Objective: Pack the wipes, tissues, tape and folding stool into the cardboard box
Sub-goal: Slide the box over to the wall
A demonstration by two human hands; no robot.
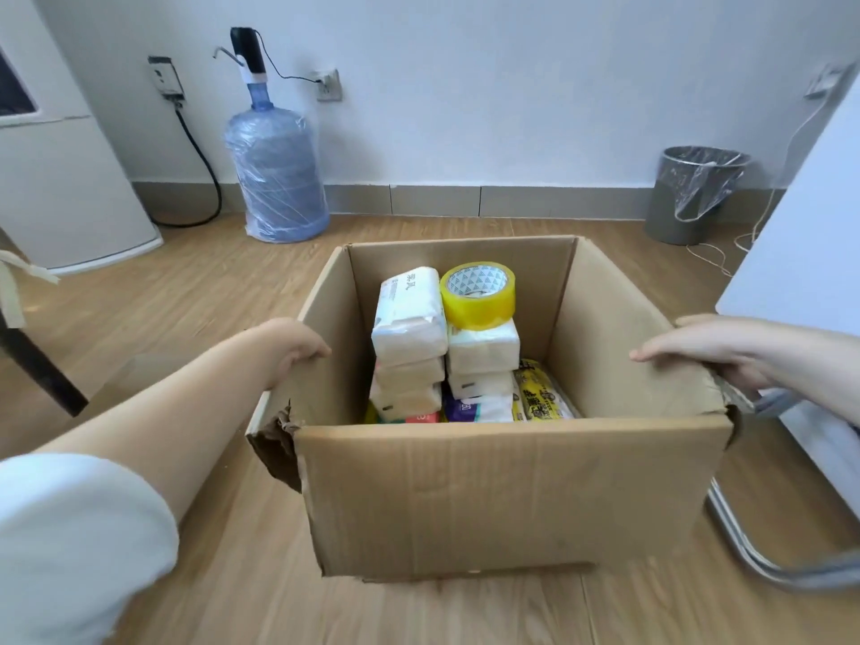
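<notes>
Cardboard box (502,486) front wall before lowest packs, labels unreadable.

Domestic or small-office room: wood-look floor (195,290), pale wall with sockets (328,84), water jug (275,172) with pump by the skirting, lined waste bin (688,195), white appliance (60,169) at left.

We count: one cardboard box (502,495) | one tape roll (478,295) | at least five white tissue packs (408,318) | one yellow packet (542,393) | one water jug (275,174) | one bin (693,193) | two hands (298,342)
</notes>
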